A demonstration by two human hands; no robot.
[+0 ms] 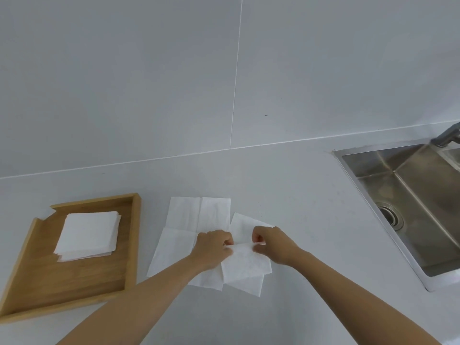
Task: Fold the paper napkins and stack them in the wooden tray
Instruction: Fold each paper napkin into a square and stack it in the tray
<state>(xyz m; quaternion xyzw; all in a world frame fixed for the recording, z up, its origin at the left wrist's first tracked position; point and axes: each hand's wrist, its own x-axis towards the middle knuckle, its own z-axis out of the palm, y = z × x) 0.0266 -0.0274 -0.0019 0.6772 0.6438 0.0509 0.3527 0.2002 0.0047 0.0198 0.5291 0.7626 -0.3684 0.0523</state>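
Observation:
A wooden tray (129, 247) lies on the counter at the left, holding a stack of folded white napkins (88, 235). In the middle of the counter lies a large unfolded white napkin (196, 212). Overlapping its right side is a smaller napkin (245, 266) that is partly folded. My left hand (214, 247) and my right hand (271, 242) both pinch the upper folded edge of this napkin, a short distance apart. Its far flap (242, 225) shows between and beyond my hands.
A steel sink (408, 192) with a drain is sunk into the counter at the right, a grey tap (448, 134) behind it. A grey tiled wall rises behind the counter. Bare grey counter lies between the napkins and the sink.

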